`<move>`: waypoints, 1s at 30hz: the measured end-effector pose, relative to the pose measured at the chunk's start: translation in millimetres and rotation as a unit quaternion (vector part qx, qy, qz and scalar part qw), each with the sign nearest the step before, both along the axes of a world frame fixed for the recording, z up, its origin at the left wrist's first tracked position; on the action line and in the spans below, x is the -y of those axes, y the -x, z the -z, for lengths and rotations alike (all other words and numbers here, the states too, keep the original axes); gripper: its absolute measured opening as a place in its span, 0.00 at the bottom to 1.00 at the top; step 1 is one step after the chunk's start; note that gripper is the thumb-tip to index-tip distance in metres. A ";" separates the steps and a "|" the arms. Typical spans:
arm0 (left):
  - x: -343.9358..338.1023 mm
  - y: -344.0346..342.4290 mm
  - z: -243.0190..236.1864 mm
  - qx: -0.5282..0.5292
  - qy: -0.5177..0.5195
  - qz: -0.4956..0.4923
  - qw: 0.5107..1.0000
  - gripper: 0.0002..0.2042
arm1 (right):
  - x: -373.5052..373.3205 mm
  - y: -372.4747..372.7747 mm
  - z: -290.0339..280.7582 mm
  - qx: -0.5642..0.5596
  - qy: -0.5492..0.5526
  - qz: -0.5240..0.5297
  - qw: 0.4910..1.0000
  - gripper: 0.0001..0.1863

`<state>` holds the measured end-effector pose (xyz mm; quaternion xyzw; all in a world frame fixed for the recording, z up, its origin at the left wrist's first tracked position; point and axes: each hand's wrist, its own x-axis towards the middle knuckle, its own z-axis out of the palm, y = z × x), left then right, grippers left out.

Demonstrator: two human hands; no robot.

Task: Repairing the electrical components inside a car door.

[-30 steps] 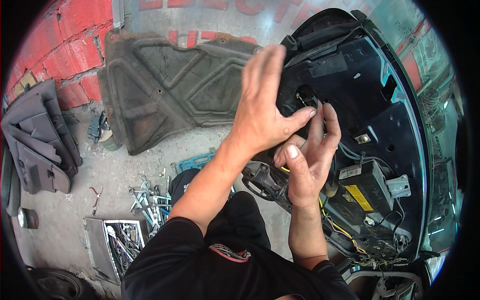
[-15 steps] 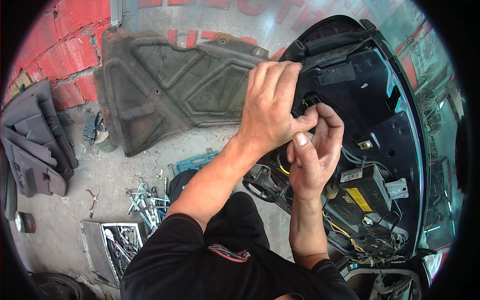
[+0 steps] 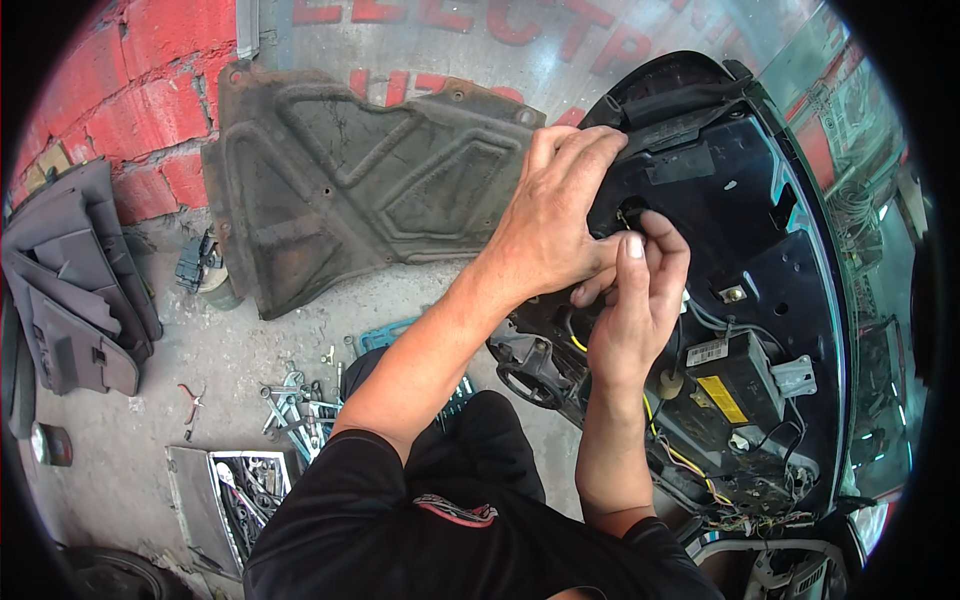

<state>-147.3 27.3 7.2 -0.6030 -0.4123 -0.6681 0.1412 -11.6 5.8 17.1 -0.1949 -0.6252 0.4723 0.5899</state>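
Observation:
A dark car body panel [image 3: 745, 215] stands on the right, with an opening [image 3: 634, 208] in its upper part. My left hand [image 3: 565, 215] is bent over the panel's left side, fingers together and their tips near the upper part. Its thumb reaches down toward my right hand [image 3: 640, 310]. That hand is closed in a pinch just below the opening, its thumb raised against the bent fingers. A small thin piece shows at the opening above the thumbs. What lies between the fingertips of either hand is too small or hidden to make out.
A grey-green molded sheet [image 3: 400, 170] leans at the back. Wrenches [image 3: 290, 400] and red-handled pliers [image 3: 191, 400] lie on the floor beside a metal toolbox [image 3: 190, 500]. Grey trim panels [image 3: 75, 280] stand at left. A black box [image 3: 735, 375] and wires hang on the panel's lower part.
The whole view has shifted slightly. My right thumb has risen and straightened near the opening, and the right fingers have closed in; my left hand keeps its pose.

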 end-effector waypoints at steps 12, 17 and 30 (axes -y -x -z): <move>0.4 11.3 -1.5 0.038 -0.026 0.041 0.998 0.33 | -6.5 10.2 -0.5 -0.032 0.007 -0.011 0.999 0.09; -5.0 44.1 -8.0 0.046 -0.021 0.153 0.987 0.20 | 1.9 6.3 11.4 0.001 -0.069 0.095 0.993 0.15; -24.1 38.3 -24.7 0.208 -0.019 0.138 0.968 0.06 | 2.5 13.5 11.2 0.038 -0.066 0.136 0.988 0.16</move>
